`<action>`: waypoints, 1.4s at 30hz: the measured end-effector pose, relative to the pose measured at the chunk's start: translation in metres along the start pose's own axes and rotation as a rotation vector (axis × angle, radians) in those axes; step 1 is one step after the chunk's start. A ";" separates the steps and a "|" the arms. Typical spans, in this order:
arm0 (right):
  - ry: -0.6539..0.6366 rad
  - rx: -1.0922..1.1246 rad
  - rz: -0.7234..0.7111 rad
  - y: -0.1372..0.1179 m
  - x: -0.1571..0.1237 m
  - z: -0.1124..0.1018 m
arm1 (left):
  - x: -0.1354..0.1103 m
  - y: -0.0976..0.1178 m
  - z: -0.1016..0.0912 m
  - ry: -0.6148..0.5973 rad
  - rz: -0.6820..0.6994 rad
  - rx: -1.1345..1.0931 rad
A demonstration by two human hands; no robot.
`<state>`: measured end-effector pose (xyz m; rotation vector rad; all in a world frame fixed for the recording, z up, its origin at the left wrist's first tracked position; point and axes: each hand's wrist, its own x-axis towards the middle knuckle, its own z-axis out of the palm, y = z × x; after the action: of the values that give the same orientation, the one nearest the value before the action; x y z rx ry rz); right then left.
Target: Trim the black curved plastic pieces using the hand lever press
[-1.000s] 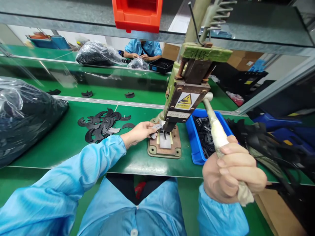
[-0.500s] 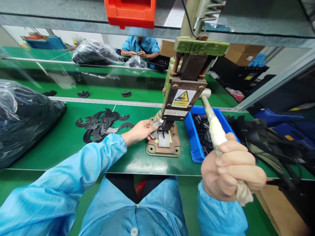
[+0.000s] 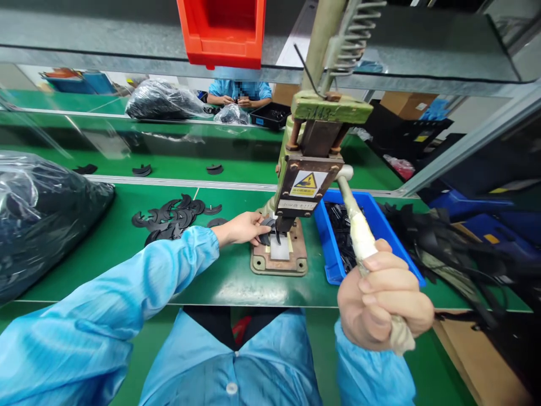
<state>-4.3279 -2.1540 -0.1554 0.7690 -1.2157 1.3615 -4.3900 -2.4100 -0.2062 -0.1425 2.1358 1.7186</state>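
Observation:
Before me stands a green hand-lever press (image 3: 310, 163) with a warning label on its front. My right hand (image 3: 384, 296) is wrapped around its lever (image 3: 359, 228), whose grip is bound in pale tape. Between thumb and fingers, my left hand (image 3: 245, 228) pinches a black curved plastic part (image 3: 266, 230) on the press base (image 3: 298, 248), beside the ram's lower end. The ram partly hides where the part sits. A pile of similar curved parts (image 3: 175, 214) lies on the green table left of my left hand.
A blue bin (image 3: 333, 265) of small black pieces stands right of the press. A large plastic bag (image 3: 46, 220) fills the left side. Overhead, an orange-red bin (image 3: 224, 48) hangs at the shelf. A person in blue (image 3: 256, 90) works at the far bench.
My view has tilted up slightly. My right hand and the lever appear a little further left and the ram slightly lower. My left hand still holds the curved part at the base.

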 end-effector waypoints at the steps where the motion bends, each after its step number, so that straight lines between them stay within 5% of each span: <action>1: 0.002 0.000 -0.001 -0.001 0.000 0.000 | 0.001 0.002 0.000 0.000 -0.022 0.003; 11: -0.175 -0.050 0.079 -0.010 0.001 -0.018 | 0.005 0.013 0.001 0.011 -0.228 0.009; 16: -0.115 -0.033 0.073 -0.008 0.001 -0.010 | 0.007 0.009 0.000 -0.097 -0.302 -0.208; 20: -0.055 -0.026 0.031 -0.007 0.000 -0.007 | 0.007 0.004 0.002 -0.074 -0.283 -0.245; 24: -0.219 -0.085 0.069 -0.012 0.007 -0.020 | 0.002 0.003 0.007 -0.035 -0.249 -0.218; 28: -0.258 -0.028 0.035 -0.011 0.045 -0.014 | -0.006 0.003 0.011 0.012 -0.203 -0.225; 32: -0.160 0.044 0.054 0.006 0.109 0.023 | -0.016 0.002 0.010 -0.027 -0.153 -0.236; 35: -0.235 0.098 0.129 0.025 0.135 0.042 | -0.029 -0.004 0.003 -0.033 -0.108 -0.269; 38: -0.191 -0.066 0.135 0.032 0.105 0.039 | -0.052 -0.015 -0.010 -0.032 -0.030 -0.299; 40: -0.079 -0.241 0.149 0.026 0.056 0.032 | -0.071 -0.023 -0.018 -0.044 0.035 -0.319; 42: -0.179 -0.265 0.260 0.011 -0.002 0.027 | -0.091 -0.028 -0.022 -0.068 0.090 -0.335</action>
<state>-4.3436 -2.1788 -0.1530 0.5668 -1.6460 1.3226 -4.3025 -2.4529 -0.1946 -0.0784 1.8167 2.0923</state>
